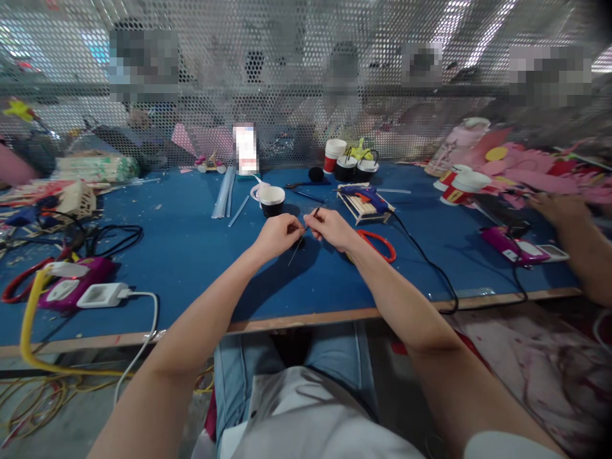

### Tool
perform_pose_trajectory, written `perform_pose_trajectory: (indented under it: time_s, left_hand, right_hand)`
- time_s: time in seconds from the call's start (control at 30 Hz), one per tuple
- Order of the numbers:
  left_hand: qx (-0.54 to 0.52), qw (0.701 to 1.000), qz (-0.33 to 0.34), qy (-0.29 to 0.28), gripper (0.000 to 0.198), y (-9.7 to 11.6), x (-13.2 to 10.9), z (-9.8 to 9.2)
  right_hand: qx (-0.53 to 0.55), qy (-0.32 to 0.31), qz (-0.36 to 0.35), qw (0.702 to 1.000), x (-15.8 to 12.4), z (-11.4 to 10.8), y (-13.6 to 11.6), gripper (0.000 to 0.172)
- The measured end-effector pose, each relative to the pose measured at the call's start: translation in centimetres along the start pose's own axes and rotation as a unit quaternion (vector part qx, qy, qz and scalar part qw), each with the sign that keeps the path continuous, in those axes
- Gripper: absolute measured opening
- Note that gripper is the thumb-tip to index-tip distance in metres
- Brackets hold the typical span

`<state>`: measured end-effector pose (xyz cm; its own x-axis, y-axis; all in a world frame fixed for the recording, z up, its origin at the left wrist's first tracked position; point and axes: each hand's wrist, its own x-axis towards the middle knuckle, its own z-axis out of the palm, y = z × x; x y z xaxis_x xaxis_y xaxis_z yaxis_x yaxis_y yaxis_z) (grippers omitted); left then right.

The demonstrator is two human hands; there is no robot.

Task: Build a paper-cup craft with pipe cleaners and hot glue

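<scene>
Pinching thin wire (294, 253), left fingers (292, 225) and right fingers (315, 223) above blue tabletop (176, 255), room before its front edge (306, 319).

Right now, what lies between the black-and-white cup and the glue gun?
The head view shows a slim blue stick and, farther back, a blue-handled tool.

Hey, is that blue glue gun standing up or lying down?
Lying down: the blue glue gun is stretched sideways over the slatted wooden rack, not stood upright.
</scene>
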<state>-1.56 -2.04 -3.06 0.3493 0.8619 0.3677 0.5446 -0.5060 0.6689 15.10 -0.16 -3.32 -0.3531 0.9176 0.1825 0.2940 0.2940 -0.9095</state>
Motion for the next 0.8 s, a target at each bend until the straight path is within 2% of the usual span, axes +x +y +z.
perform_pose_trajectory:
  time_s: [0.13,0.33,0.4,0.53,0.6,0.67,0.8]
  left_hand:
    - [-0.070,0.996,-0.042,-0.026,0.023,-0.1,0.0,0.1]
    - [-0.136,0.987,-0.083,-0.005,0.021,0.1,-0.1,0.5]
    - [-0.164,0.983,-0.086,-0.009,0.021,0.3,-0.1,0.6]
    - [-0.244,0.962,-0.114,-0.044,0.022,0.6,-0.2,0.5]
    - [-0.268,0.952,-0.132,-0.069,0.023,0.6,-0.2,0.3]
    - [-0.269,0.951,-0.129,-0.078,0.024,0.6,-0.2,0.1]
    - [-0.226,0.968,-0.099,-0.044,0.022,0.4,-0.1,-0.1]
  right_hand:
    - [-0.065,0.031,-0.011,0.997,-0.2,0.2,-0.6,0.034]
    - [-0.159,0.083,-0.068,0.981,-0.3,0.6,-1.3,0.033]
    - [-0.144,0.070,-0.073,0.985,-0.4,0.5,-1.3,0.034]
    - [0.009,-0.036,-0.061,0.997,-0.6,0.3,-1.1,0.031]
    - [0.043,-0.061,-0.054,0.996,-0.6,0.1,-0.9,0.031]
    - [0.032,-0.056,-0.042,0.997,-0.6,0.1,-0.7,0.032]
    - [-0.027,-0.012,-0.030,0.999,-0.5,0.2,-0.9,0.034]
